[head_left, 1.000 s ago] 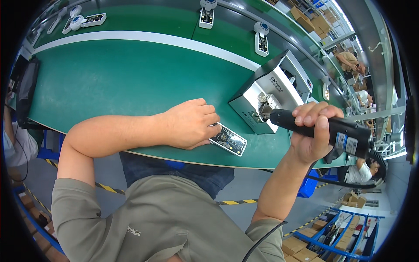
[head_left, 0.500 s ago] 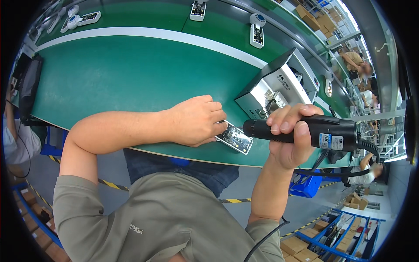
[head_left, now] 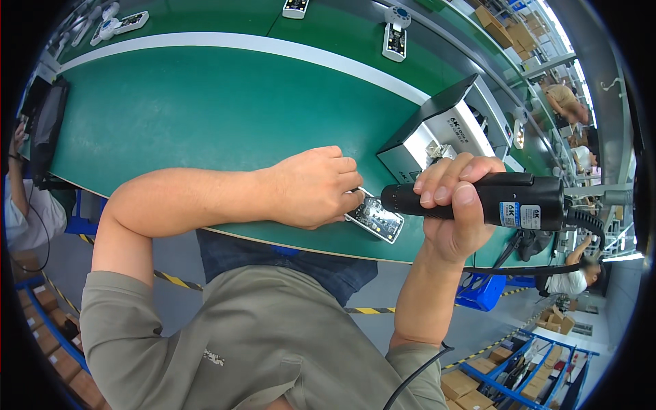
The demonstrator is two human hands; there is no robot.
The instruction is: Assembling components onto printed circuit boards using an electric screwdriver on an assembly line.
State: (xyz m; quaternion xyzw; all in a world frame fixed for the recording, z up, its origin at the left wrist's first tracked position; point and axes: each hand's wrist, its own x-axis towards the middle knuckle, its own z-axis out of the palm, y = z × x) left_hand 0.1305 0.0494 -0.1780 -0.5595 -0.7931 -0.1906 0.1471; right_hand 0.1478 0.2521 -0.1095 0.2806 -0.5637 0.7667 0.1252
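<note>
The white circuit-board housing (head_left: 389,229) lies face up on the green counter (head_left: 205,123), its left end gripped by the left hand (head_left: 320,188). The right hand (head_left: 456,198) is clamped around the black electric screwdriver (head_left: 523,199), whose nose is over the board; bit contact cannot be determined.

Possible faults: a tilted or off-centre bit could slip and scratch components; a loose left grip could let the housing rotate under torque; the left fingers, close to the nose, could be struck.

Pose: left forearm across the counter, elbow bent; right forearm raised from lower right, fingers wrapped over the barrel. The metal screw feeder (head_left: 456,130) stands beyond.
</note>
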